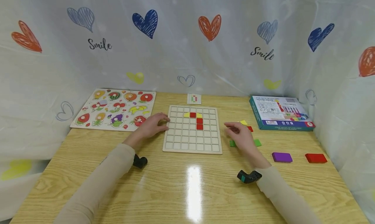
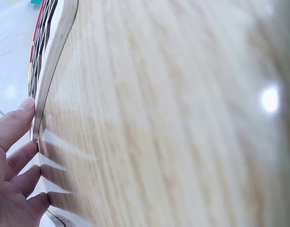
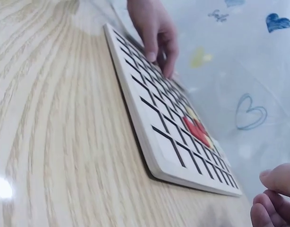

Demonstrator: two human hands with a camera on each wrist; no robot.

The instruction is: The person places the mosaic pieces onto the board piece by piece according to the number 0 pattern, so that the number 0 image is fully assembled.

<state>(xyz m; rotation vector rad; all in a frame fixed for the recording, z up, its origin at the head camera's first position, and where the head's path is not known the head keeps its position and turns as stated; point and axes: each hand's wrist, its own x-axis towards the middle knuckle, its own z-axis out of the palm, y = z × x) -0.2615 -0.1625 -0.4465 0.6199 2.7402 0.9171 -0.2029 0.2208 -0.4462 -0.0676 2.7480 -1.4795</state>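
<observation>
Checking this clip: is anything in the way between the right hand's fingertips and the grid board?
Nothing visible. In the head view, only tabletop shows between the fingertips of the right hand and the grid board. A green piece lies nearer the person, outside that gap.

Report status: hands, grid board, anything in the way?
Left hand touching grid board, left side. Right hand near loose pieces, grip unclear. Board holds three red squares, two yellow pieces. Loose pieces partly hidden by right hand.

Bright light throws a white glare streak (image 1: 194, 193) onto the glossy tabletop (image 1: 161, 191); both wrist views look soft.
</observation>
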